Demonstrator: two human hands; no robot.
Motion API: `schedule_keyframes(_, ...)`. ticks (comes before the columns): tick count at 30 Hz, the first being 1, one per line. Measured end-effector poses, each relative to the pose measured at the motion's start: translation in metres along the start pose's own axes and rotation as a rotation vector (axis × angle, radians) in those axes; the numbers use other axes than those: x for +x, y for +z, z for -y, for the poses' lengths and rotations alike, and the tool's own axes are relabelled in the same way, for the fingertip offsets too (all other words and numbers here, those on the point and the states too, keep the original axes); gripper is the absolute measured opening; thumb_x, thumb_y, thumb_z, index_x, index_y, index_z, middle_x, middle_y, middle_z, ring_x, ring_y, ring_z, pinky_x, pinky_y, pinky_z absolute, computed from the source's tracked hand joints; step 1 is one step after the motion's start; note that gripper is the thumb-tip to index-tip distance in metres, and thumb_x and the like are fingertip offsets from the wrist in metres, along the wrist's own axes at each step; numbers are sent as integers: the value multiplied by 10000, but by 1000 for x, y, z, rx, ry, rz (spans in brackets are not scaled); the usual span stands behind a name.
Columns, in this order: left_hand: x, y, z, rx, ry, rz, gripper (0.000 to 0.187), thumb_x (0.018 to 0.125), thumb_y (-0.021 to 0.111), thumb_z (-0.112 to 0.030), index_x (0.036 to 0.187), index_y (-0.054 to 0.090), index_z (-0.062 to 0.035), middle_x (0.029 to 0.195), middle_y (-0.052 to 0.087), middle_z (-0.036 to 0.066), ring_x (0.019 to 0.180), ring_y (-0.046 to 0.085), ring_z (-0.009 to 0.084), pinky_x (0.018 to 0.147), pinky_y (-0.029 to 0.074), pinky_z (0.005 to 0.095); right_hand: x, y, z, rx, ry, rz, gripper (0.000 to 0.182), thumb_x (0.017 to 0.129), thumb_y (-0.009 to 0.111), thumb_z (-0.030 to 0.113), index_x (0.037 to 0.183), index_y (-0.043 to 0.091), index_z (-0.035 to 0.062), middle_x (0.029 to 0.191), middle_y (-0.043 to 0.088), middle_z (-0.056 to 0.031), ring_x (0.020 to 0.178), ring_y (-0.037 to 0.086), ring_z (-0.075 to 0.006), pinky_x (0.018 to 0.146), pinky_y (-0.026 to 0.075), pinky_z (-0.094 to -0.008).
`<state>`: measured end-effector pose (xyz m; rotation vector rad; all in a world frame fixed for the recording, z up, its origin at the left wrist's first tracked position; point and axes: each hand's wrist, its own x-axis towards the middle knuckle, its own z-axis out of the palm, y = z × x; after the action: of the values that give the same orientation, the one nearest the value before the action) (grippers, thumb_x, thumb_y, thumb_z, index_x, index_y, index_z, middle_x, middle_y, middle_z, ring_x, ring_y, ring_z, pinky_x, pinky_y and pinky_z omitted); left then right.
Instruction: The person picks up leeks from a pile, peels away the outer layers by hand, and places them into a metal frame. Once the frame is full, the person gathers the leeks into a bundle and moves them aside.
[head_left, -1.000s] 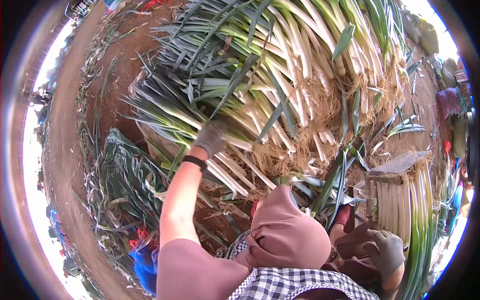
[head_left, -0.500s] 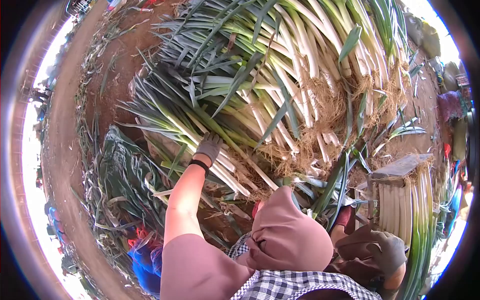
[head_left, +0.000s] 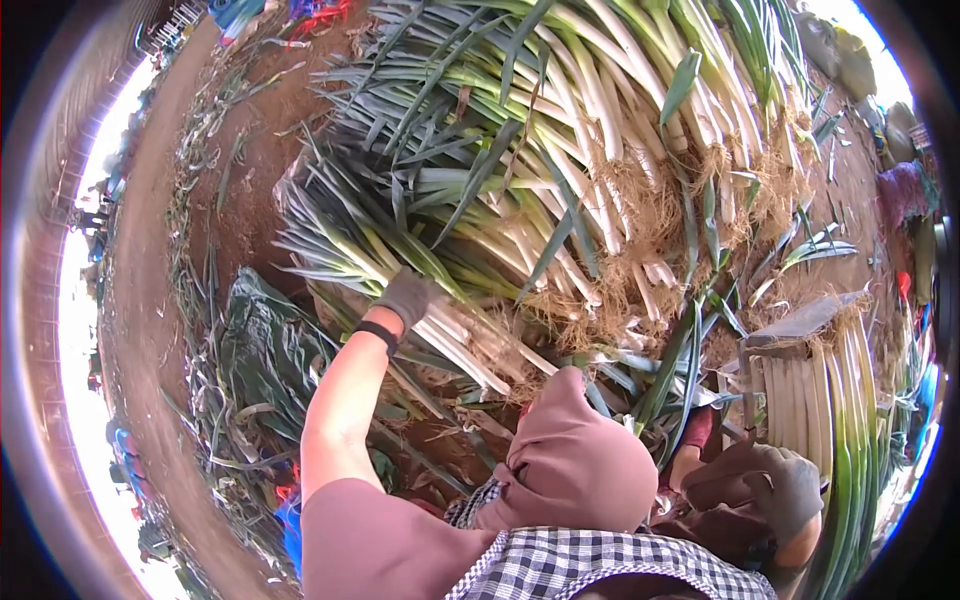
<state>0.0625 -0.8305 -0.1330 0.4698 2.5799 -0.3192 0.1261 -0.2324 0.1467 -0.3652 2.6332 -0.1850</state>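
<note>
My left hand (head_left: 405, 298), in a grey glove with a dark band at the wrist, is closed around several leeks (head_left: 455, 345) at the near edge of a large heap. Their dark green leaves fan out to the upper left and their white stems point to the lower right. Over at the lower right, my right hand (head_left: 790, 492) wears a similar glove and lies over the dark trouser knee, fingers loosely bent. Beside it, trimmed leeks (head_left: 800, 395) stand lined up at a small wooden frame (head_left: 805, 322).
The big heap of leeks (head_left: 600, 130), roots toward the right, covers the ground ahead. A dark green crumpled sheet (head_left: 265, 335) lies at left among leaf scraps. Blue plastic (head_left: 290, 525) is at the lower left. A dirt track (head_left: 150, 300) runs along the left.
My left hand has shifted slightly left, and the leaf ends of the leeks in it have swung up and to the right. My right hand stays by the knee.
</note>
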Motion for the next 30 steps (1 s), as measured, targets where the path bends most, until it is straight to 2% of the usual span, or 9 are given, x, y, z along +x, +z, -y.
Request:
schedule_keyframes(2,-13,-41,13,-157,-161,-99,261,890,535,-159,1104,683,-159,1108,684,77,1010,649,236,884,472,391,-4,2,-4,11,-17,-37,313,762,699,202,1036,667,53,907,682,-177,860,650,-380,774,504,-469)
schedule_keyframes(5,-37,-117,36,-696,-65,-889,114,861,619,-174,850,716,-116,786,693,94,716,660,233,633,481,334,-9,-2,-2,49,-55,-59,271,770,694,198,1011,663,79,879,678,-169,838,651,-372,751,508,-467)
schedule_keyframes(8,-101,-247,41,-755,-264,-1093,124,796,711,-67,915,700,-32,785,714,112,720,689,200,636,524,342,-14,-9,1,53,-90,-42,229,788,689,202,988,661,94,863,676,-159,835,653,-364,738,510,-465)
schedule_keyframes(10,-158,-338,20,-809,-496,-977,257,801,766,-128,998,679,12,872,692,35,753,637,139,658,522,296,-13,3,-8,17,-99,-95,210,802,686,208,977,662,94,858,676,-154,836,654,-361,736,511,-464)
schedule_keyframes(16,-269,-488,-66,-1195,-24,-1170,416,889,687,-130,1239,541,40,1093,656,139,1010,647,240,871,529,358,-10,-16,4,169,-342,-379,242,832,687,239,1017,663,85,890,676,-163,846,653,-369,738,511,-463)
schedule_keyframes(20,-294,-524,-137,-1409,202,-1105,447,921,659,-200,1259,512,53,1107,652,156,1087,631,297,940,517,402,-8,-54,22,554,-668,-501,393,850,708,265,1190,641,81,1105,663,-191,1007,643,-371,859,517,-421)
schedule_keyframes(24,-276,-528,-198,-1373,547,-1009,296,934,641,-155,1162,600,29,1058,684,144,998,666,260,868,541,370,-26,-100,57,673,-864,-586,780,807,774,310,1435,395,43,1364,538,-213,1251,536,-342,1035,432,-401)
schedule_keyframes(26,-256,-518,-208,-1085,437,-1151,207,917,637,-105,1092,647,5,1025,689,157,970,672,276,851,541,371,-21,-96,74,747,-917,-586,926,784,801,346,1481,283,27,1379,512,-257,1290,506,-334,1074,395,-410)
schedule_keyframes(30,-220,-499,-239,-935,501,-1116,140,908,607,-47,1021,682,-12,960,686,166,909,676,292,813,537,365,-28,-68,87,838,-793,-477,706,833,720,343,1326,373,-23,954,671,-247,901,682,-394,772,533,-450)
